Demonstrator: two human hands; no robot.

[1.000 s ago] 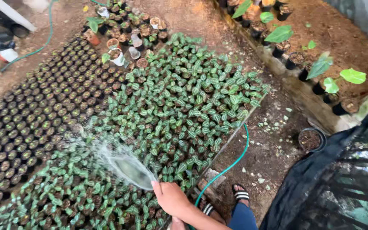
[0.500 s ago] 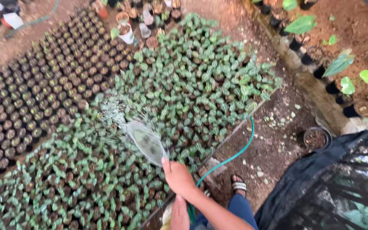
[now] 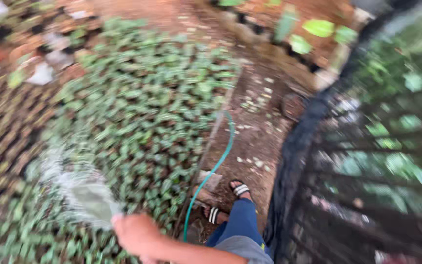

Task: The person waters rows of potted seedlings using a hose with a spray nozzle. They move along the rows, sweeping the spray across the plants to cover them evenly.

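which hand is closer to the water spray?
Right. The right hand sits at the base of the spray, apparently gripping the end of the hose, though the frame is blurred. The left hand is not in view.

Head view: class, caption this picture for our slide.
A hand sprays water from a green hose over potted seedlings.

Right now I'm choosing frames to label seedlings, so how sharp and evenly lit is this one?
Head view: heavy motion blur smears everything; the seedling bed reads only as green streaks, the hand and water spray are soft, and the green hose keeps its outline. Lighting is flat daylight, with no glare or hard shadows. The black netting at right is blurred too.
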